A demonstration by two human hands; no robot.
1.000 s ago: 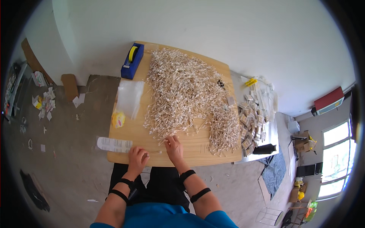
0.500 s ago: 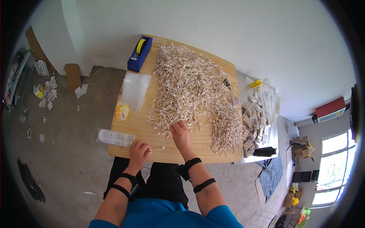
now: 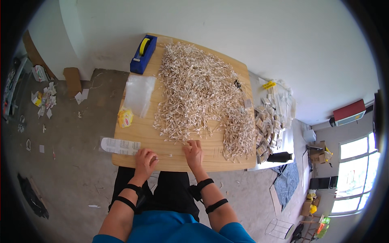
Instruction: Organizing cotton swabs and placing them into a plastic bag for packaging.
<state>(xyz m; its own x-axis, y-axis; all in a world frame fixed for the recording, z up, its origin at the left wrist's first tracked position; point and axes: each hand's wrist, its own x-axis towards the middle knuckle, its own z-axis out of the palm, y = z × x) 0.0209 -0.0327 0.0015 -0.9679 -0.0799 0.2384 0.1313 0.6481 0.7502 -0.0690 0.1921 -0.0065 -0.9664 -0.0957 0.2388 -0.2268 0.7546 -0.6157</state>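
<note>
A large heap of cotton swabs (image 3: 194, 89) with white tips and pale sticks covers much of the wooden table (image 3: 170, 162). Close to the table's front edge, my left hand (image 3: 145, 160) is closed on a few cotton swabs (image 3: 164, 156), their tips pointing right. My right hand (image 3: 195, 153) is just below the heap's near edge, fingers bent together in a pinch. A pale swab end shows by its fingertips; how many swabs it holds is hidden. Beside my left hand lies a white printed strip (image 3: 120, 146) with one rounded end.
Left on the table are a yellow packet (image 3: 125, 118), clear plastic bags (image 3: 139, 95) and a blue tape dispenser (image 3: 143, 54). Many small packs (image 3: 265, 125) and a dark roll (image 3: 280, 157) lie on a white surface to the right. Paper scraps (image 3: 48, 99) litter the floor.
My right hand has drawn back from the heap toward the front edge. The left hand keeps hold of its swabs near the edge. The whole view has shifted slightly.
</note>
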